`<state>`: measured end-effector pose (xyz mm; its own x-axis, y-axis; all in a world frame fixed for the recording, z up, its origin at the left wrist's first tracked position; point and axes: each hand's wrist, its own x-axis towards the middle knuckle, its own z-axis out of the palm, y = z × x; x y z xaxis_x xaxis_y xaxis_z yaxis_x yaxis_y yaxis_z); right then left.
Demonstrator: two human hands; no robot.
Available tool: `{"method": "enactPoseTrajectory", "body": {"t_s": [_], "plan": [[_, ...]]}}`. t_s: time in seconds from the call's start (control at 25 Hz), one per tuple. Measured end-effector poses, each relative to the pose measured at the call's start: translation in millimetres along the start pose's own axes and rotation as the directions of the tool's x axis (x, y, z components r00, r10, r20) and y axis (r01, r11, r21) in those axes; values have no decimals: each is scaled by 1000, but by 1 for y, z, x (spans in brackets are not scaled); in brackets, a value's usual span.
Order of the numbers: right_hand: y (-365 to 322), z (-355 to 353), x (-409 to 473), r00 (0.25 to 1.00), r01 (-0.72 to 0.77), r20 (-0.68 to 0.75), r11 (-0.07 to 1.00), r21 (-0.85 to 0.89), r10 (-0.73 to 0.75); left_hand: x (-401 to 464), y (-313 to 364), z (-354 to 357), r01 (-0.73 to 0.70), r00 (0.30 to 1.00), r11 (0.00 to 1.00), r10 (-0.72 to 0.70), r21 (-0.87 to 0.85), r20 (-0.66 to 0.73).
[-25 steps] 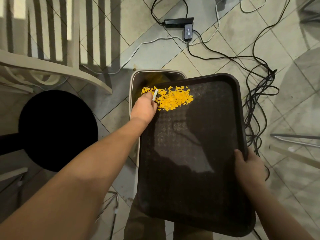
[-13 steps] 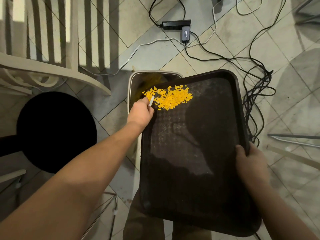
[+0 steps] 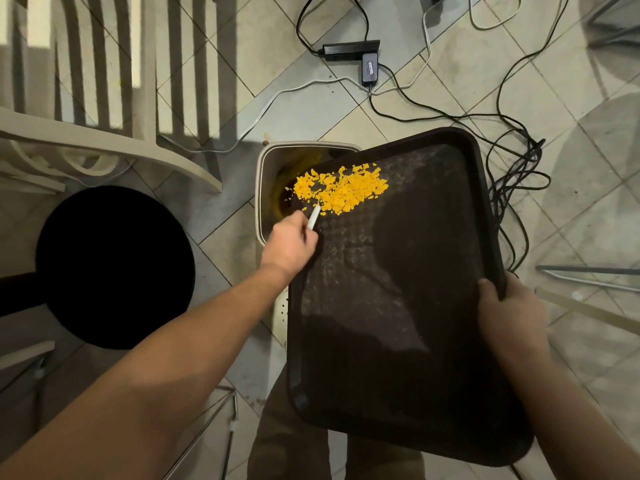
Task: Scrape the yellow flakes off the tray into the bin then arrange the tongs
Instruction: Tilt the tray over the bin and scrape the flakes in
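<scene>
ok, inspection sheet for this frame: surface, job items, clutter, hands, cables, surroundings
Surface: tiled floor, no table seen.
Job's things: dark tray held over the open bin; yellow flakes heaped at the tray's far left corner, some past its edge. Tongs: nothing seen.
Clutter: thin metal rods on floor at right.
Hands: left hand grips a white scraper, tip at the flakes; right hand grips the tray's right rim.
Cables: black cables tangled right of tray; power strip beyond.
Surroundings: slatted chair, black round stool.

No readable text, brand, number or sign anywhere. Faint pale marking on the small grey adapter (image 3: 369,66) beside the black power strip (image 3: 350,50), too small and blurred to read.
</scene>
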<state>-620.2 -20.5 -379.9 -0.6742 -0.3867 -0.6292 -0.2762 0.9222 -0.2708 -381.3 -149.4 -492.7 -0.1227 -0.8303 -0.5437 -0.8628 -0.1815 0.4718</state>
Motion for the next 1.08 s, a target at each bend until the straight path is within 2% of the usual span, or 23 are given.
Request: {"method": "enactPoseTrajectory", "body": {"t_s": [0.12, 0.28, 0.32, 0.4, 0.48, 0.56, 0.76, 0.96, 1.0, 1.08], "plan": [[-1, -1, -3, 1000, 1, 13, 1000, -9, -1, -19, -8, 9, 6, 998, 999, -9, 52, 70], [0, -2, -2, 1000, 1, 19, 1000, 13, -1, -4, 0, -1, 142, 990, 989, -141, 46, -15], [0, -2, -2, 1000, 0, 24, 1000, 12, 0, -1, 12, -2, 105, 994, 994, -104, 19, -30], [0, -1, -4, 1000, 0, 28, 1000, 31, -1, -2, 47, 4, -73, 997, 996, 73, -52, -4], [-2, 2, -8, 1000, -4, 31, 999, 42, 2, -7, 82, 17, -241, 968, 967, 246, -82, 47], [-3, 3, -11, 1000, -10, 27, 999, 38, 9, -7, 106, 28, -295, 953, 951, 299, -88, 37], [0, 6, -11, 1000, -26, 8, 999, 39, 25, 8, 105, 34, -221, 974, 975, 221, 8, 57], [2, 10, -14, 999, -44, 25, 998, 52, 43, 22, 52, 14, 17, 998, 985, -27, 172, 53], [3, 10, -13, 999, -41, 20, 998, 54, 40, 22, 46, 10, 37, 998, 984, -45, 176, 40], [6, 10, -13, 999, -35, 1, 998, 58, 35, 20, 52, 9, -38, 999, 991, 35, 131, 25]]}}
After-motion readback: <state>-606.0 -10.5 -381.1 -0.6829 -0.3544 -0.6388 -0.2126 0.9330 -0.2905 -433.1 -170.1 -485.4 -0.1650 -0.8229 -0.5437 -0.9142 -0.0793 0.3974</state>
